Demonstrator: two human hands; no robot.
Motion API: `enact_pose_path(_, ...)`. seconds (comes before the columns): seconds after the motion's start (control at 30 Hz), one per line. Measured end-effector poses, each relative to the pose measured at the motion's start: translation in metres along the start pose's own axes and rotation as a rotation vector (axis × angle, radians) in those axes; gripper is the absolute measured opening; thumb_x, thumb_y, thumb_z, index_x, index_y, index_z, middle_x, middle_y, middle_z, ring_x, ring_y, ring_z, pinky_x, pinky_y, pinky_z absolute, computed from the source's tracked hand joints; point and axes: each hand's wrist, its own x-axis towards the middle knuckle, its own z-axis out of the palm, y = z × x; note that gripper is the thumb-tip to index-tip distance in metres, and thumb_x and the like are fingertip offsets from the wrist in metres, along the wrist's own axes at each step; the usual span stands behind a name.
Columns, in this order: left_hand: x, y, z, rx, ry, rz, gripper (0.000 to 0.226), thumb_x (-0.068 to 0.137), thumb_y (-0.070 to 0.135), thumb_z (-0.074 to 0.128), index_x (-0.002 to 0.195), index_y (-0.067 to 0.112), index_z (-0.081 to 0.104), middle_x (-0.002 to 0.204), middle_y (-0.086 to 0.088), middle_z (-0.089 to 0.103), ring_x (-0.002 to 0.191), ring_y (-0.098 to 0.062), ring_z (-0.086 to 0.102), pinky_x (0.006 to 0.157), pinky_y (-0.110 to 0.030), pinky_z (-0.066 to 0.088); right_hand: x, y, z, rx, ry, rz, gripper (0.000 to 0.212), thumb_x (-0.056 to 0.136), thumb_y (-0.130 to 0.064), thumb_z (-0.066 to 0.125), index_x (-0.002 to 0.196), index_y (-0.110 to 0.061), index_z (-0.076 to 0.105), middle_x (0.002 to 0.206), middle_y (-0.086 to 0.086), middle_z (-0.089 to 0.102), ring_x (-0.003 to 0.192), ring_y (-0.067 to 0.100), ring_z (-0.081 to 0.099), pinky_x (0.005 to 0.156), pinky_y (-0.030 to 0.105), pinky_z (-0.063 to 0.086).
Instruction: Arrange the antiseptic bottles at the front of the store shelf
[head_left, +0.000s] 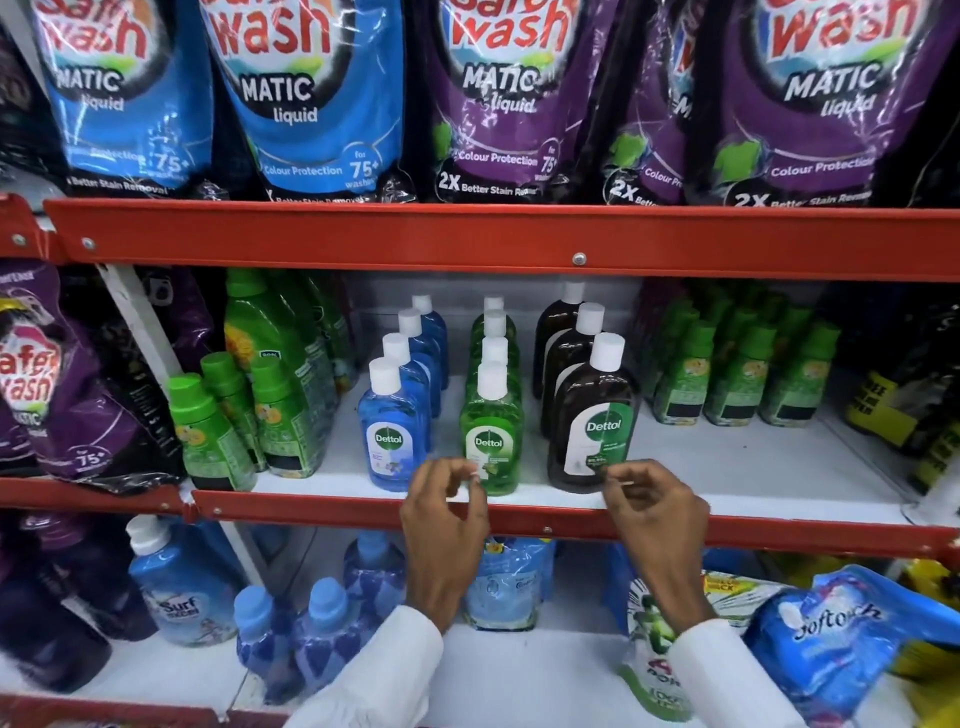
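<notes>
Our left hand (447, 499) hovers in front of the green bottle (491, 431), fingers loosely curled, thumb and forefinger close together but holding nothing we can make out. Our right hand (652, 501) sits the same way at the foot of the brown bottle (592, 421), fingertips at or just off its label; we cannot tell if they touch. Both hands look empty.

The blue bottle (393, 426), green and brown each head a row running back on the white shelf (727, 467), near its red lip (311, 506).

We judge these to be rigid plastic, full and fairly heavy for their size, smooth and a little slippery, tall and easy to topple. We would hold each around the body below the shoulder, not by the white cap.
</notes>
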Motion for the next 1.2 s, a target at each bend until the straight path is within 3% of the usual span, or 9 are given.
enact_pose_path(0.1,-0.013,0.024,0.027,-0.037,-0.091,0.06,0.019,0.08,0.011,0.069,0.091,0.026,0.068,0.087,0.007,0.069,0.08,0.0,0.061,0.079,-0.008,0.045,0.024,0.014,-0.019,-0.036,-0.004,0.035,0.023,0.081,-0.007,0.071,0.099,-0.021,0.068,0.093,-0.001,0.076,0.07,0.001,0.069,0.076,0.018,0.056)
enact_pose_path(0.17,-0.012,0.035,0.045,0.001,-0.206,0.044,0.027,0.084,0.015,0.068,0.111,0.018,0.07,0.101,-0.002,0.075,0.09,-0.012,0.067,0.09,-0.023,0.051,0.04,0.02,-0.021,-0.076,-0.155,0.068,0.037,0.086,-0.007,0.068,0.122,-0.012,0.061,0.115,0.009,0.072,0.091,0.02,0.071,0.091,0.032,0.055)
enact_pose_path(0.23,-0.009,0.039,0.06,0.094,-0.304,-0.003,0.041,0.089,0.021,0.064,0.127,0.008,0.061,0.113,-0.012,0.074,0.102,-0.027,0.068,0.097,-0.033,0.048,0.05,0.023,-0.019,-0.11,-0.29,0.037,0.048,0.089,-0.007,0.065,0.135,-0.007,0.053,0.127,0.013,0.067,0.109,0.028,0.068,0.1,0.039,0.053)
enact_pose_path(0.33,-0.003,0.038,0.074,0.171,-0.395,-0.093,0.047,0.093,0.027,0.06,0.133,0.004,0.052,0.109,-0.019,0.073,0.104,-0.037,0.065,0.094,-0.043,0.05,0.059,0.024,-0.014,-0.163,-0.406,-0.058,0.043,0.089,-0.009,0.066,0.131,-0.01,0.056,0.123,0.01,0.071,0.11,0.026,0.069,0.097,0.036,0.054)
enact_pose_path(0.43,0.005,0.038,0.08,0.157,-0.44,-0.121,0.043,0.094,0.029,0.06,0.13,0.006,0.054,0.113,-0.017,0.073,0.106,-0.034,0.067,0.094,-0.043,0.053,0.062,0.027,-0.015,-0.15,-0.405,-0.069,0.033,0.087,-0.014,0.07,0.12,-0.012,0.064,0.113,0.007,0.075,0.105,0.024,0.071,0.093,0.034,0.055)
enact_pose_path(0.6,0.013,0.035,0.082,0.183,-0.442,-0.116,0.039,0.094,0.033,0.062,0.124,0.009,0.061,0.114,-0.015,0.075,0.103,-0.029,0.071,0.091,-0.041,0.057,0.058,0.038,-0.019,-0.093,-0.361,-0.051,0.029,0.083,-0.023,0.076,0.111,-0.017,0.07,0.107,0.0,0.078,0.096,0.012,0.071,0.084,0.018,0.05)
enact_pose_path(0.77,0.008,0.035,0.08,0.153,-0.406,-0.067,0.032,0.093,0.03,0.064,0.117,0.01,0.065,0.112,-0.01,0.076,0.098,-0.022,0.072,0.088,-0.029,0.056,0.056,0.039,-0.021,-0.06,-0.359,-0.036,0.031,0.083,-0.021,0.076,0.112,-0.015,0.07,0.106,0.002,0.078,0.099,0.015,0.072,0.089,0.025,0.054)
enact_pose_path(1.0,0.006,0.036,0.081,0.157,-0.409,-0.035,0.029,0.093,0.028,0.065,0.117,0.011,0.066,0.111,-0.007,0.077,0.095,-0.016,0.072,0.084,-0.018,0.051,0.056,0.041,-0.022,-0.035,-0.348,-0.024,0.034,0.082,-0.021,0.077,0.114,-0.013,0.07,0.106,0.002,0.078,0.093,0.007,0.07,0.073,-0.004,0.043)
enact_pose_path(1.2,0.006,0.039,0.078,0.113,-0.435,-0.094,0.04,0.092,0.029,0.067,0.127,0.01,0.061,0.116,-0.008,0.075,0.097,-0.01,0.07,0.089,-0.016,0.05,0.054,0.031,-0.028,-0.013,-0.37,0.009,0.039,0.083,-0.017,0.077,0.12,-0.009,0.066,0.112,0.006,0.076,0.093,0.009,0.069,0.075,0.001,0.046)
